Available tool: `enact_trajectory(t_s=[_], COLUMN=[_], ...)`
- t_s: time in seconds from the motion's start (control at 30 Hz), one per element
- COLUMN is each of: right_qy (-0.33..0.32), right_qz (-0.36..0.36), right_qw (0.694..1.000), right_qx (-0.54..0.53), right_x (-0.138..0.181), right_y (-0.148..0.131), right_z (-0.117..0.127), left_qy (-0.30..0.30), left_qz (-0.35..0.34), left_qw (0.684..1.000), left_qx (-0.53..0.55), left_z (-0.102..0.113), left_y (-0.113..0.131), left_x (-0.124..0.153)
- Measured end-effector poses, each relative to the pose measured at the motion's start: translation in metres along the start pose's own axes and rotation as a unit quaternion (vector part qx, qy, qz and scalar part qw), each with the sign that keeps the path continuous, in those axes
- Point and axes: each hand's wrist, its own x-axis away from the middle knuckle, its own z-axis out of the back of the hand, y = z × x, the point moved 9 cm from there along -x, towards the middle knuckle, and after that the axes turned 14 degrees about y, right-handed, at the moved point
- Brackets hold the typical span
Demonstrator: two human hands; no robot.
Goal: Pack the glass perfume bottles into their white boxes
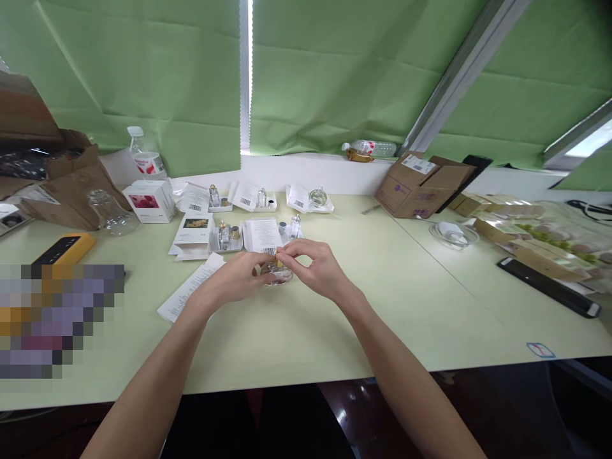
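Faces a broad stretch of green blinds (335,70) across a pale table (406,287), viewed downward from head height. Has a crumpled brown paper bag (71,197) at the far left and a brown cardboard carton (415,185), labelled and tilted, at the back right near the wall. Looks over open white boxes (262,236) set out in two rows toward the back, bearing small glass bottles (224,236) and separate caps (234,232). Shows a long black object (547,287) lying well off to the right and a printed leaflet (189,290) lying flat beside the left forearm (176,350). Curls the left hand (232,277) narrowly about the left side of a perfume bottle (278,275), clear and rounded, at mid-table just in front of the nearer row; cannot tell whether resting on the tabletop or slightly lifted. Brings in the right hand (318,271) from the other side, thumb and fingertips pinched together on the bottle's gold neck (278,260), touching just beside the left fingertips, with finer detail there too small to make out.
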Motion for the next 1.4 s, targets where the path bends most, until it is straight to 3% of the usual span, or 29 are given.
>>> enact_trajectory(t_s=[0.47, 0.6, 0.8, 1.0, 1.4], right_qy=[-0.043, -0.063, -0.155, -0.165, -0.141], right_qz=[-0.034, -0.061, -0.040, -0.060, -0.113], right_qw=[0.998, 0.996, 0.983, 0.978, 0.970], right_qx=[-0.021, 0.018, 0.087, 0.108, 0.165], right_x=[0.002, 0.003, 0.011, 0.015, 0.011], right_y=[0.004, 0.014, 0.022, 0.034, 0.059], right_z=[-0.004, 0.001, -0.012, -0.014, 0.013], left_qy=[0.001, 0.003, 0.009, 0.019, 0.205], left_qz=[0.008, 0.004, 0.012, 0.010, 0.006], left_qw=[1.000, 1.000, 1.000, 1.000, 0.976], left_qx=[0.011, 0.010, 0.009, 0.000, -0.068], left_z=[-0.001, -0.001, -0.001, 0.002, 0.041], left_y=[-0.002, -0.002, -0.006, -0.010, -0.008], left_x=[-0.001, -0.001, -0.002, -0.003, -0.008])
